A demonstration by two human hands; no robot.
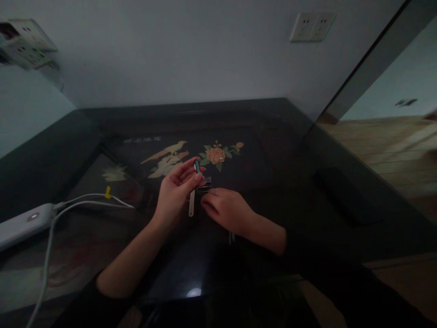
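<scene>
My left hand [175, 189] is raised above the dark table [273, 182] and pinches a slim stick-like tool [194, 189] with a green tip at the top and a pale handle pointing down. My right hand [227, 212] rests just to its right, fingers curled on a small shiny metal object [205, 184] that lies between the two hands. What that object is stays unclear in the dim light. Both forearms reach in from the bottom of the view.
The dark lacquered tabletop carries a painted bird [169, 157] and flower [216, 155]. A white power bank [23, 223] with white cables [85, 202] lies at the left. Wall sockets [312, 26] sit on the back wall. Wooden floor [392, 146] lies to the right.
</scene>
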